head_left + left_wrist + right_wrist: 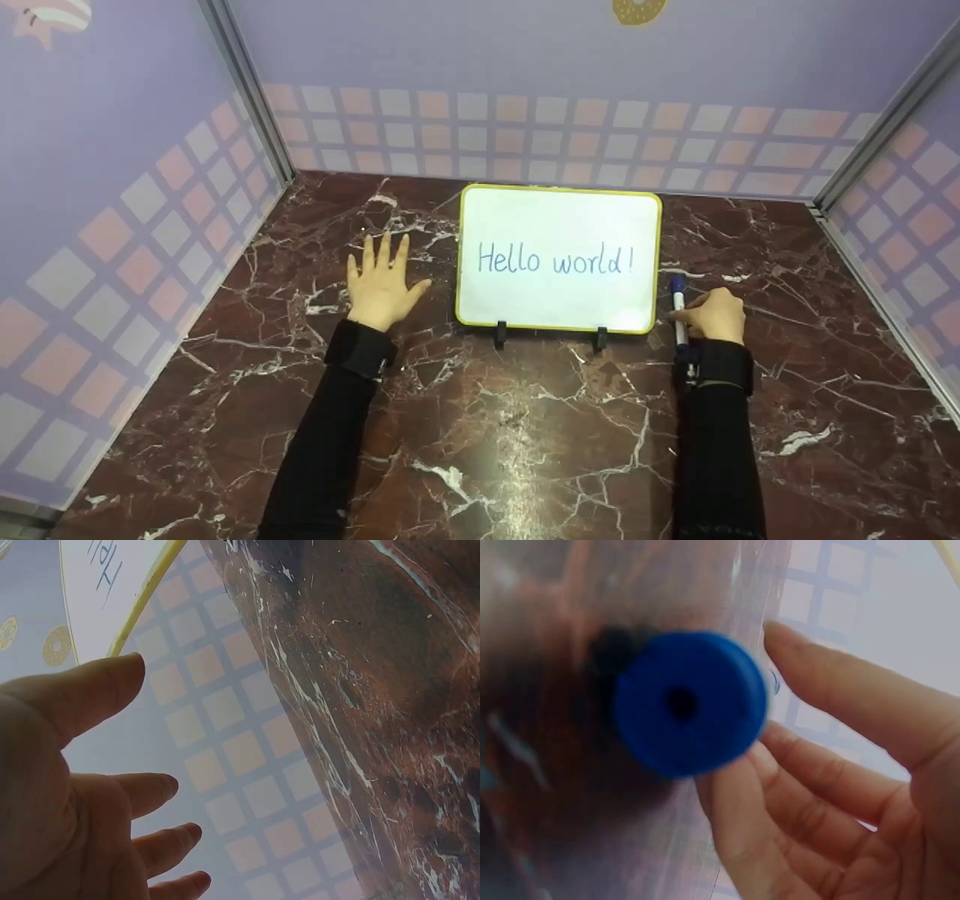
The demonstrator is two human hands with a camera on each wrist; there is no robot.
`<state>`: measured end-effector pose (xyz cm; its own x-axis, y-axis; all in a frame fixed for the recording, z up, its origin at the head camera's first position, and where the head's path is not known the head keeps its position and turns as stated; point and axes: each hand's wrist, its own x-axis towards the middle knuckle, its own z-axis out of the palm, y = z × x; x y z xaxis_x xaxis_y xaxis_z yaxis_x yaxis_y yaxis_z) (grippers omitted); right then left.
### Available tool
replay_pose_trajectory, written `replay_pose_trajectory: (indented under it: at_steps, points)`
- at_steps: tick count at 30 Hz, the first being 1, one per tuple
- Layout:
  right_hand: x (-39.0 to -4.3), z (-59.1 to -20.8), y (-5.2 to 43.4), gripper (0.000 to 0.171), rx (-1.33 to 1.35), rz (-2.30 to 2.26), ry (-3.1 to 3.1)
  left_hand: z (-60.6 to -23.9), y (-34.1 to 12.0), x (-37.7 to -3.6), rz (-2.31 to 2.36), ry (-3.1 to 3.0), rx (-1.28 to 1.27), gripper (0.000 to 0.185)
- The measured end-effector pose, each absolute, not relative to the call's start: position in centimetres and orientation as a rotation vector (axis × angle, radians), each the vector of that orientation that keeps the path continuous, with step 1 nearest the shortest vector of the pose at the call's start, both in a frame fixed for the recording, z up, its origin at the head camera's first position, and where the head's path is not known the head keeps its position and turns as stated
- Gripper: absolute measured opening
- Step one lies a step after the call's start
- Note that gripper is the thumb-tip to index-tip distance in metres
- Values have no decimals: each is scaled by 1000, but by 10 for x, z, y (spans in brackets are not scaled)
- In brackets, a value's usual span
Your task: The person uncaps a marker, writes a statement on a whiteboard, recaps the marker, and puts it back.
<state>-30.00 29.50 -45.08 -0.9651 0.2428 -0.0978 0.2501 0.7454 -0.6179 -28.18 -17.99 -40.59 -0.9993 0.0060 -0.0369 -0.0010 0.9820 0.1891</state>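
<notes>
The marker [679, 311] is lying gripped in the right hand [718, 315] beside the whiteboard [559, 259]; the left hand [381, 283] is resting open, fingers spread, on the table [525, 435].

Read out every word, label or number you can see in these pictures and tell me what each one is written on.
"Hello world!" is handwritten in blue on the small yellow-framed whiteboard standing on the dark red marble tabletop.
In the left wrist view, blue strokes at the whiteboard's corner are cut off and unreadable.
The blue-capped white marker in the right hand shows no readable print.
</notes>
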Motion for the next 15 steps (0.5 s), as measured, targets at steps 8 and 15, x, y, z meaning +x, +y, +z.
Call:
replay_pose_trajectory:
  at_steps: [8, 15]
  points:
    - [-295, -438, 303, 43, 398, -1084, 2936, -407, -180, -284, 298, 3094, 1, 82]
    - [-286, -420, 304, 41, 311, -1002, 3054, -409, -183, -281, 306, 3106, -9, 82]
